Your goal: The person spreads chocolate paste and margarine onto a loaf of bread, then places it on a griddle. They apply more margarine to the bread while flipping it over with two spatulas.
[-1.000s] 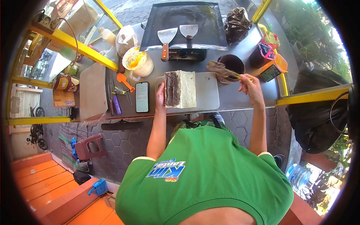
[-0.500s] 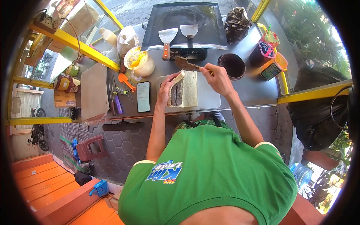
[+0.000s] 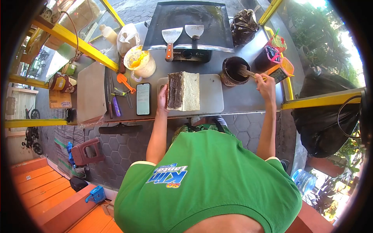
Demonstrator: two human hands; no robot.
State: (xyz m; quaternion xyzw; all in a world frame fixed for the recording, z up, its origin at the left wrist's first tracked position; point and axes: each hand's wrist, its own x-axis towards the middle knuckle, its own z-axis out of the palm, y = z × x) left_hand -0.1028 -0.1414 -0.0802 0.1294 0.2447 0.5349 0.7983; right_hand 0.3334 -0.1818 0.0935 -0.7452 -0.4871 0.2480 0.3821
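Bread (image 3: 191,91), pale on top with a dark brown spread on its left part, stands on a light board (image 3: 213,93). My left hand (image 3: 162,97) holds the bread's left side, thumb and fingers against it. My right hand (image 3: 265,86) is closed round the handle of a spreading tool (image 3: 246,72), whose end is at the mouth of a dark pot (image 3: 230,77). What the tool's tip touches inside the pot is hard to make out.
Behind the board, two scrapers (image 3: 169,40) lie on a black griddle (image 3: 190,19). To the left are a tub of yellow spread (image 3: 145,69), a phone (image 3: 143,99), an orange spatula (image 3: 125,82) and knives (image 3: 115,105). Cups (image 3: 266,58) stand at the right.
My right hand has moved the tool right, from above the bread to the pot. The bread's raised left slice now lies opened out, its brown face showing, with my left hand lower beside it.
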